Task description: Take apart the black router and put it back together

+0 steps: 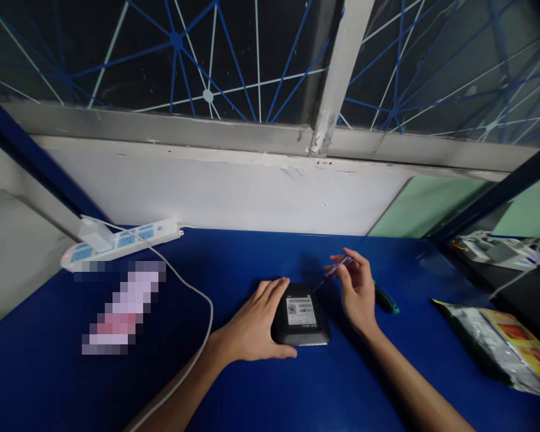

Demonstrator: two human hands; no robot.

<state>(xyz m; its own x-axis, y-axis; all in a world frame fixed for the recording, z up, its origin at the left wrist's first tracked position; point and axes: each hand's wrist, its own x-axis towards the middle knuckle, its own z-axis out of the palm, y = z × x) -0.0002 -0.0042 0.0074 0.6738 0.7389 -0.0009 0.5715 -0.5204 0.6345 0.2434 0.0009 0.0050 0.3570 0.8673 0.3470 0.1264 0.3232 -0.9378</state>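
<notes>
A flat black box-like device (324, 337) lies on the blue table with a white printed label on its upper face. My left hand (256, 327) grips it from the left, fingers along the far side and thumb at the near edge. In my right hand (357, 294) is a thin screwdriver (337, 268) with a clear purplish handle, pinched between thumb and fingers. Its shaft slants down to the left, and the tip is at the device's far right corner; whether it touches cannot be made out. A green-handled tool (386, 299) lies just right of my right hand, partly hidden behind it.
A white power strip (130, 239) with a plugged-in charger (96, 234) stands at the back left. Its white cable (193, 282) crosses the table and my left forearm. A blurred-out pinkish item (126, 306) lies left. A foil packet (504, 342) lies right.
</notes>
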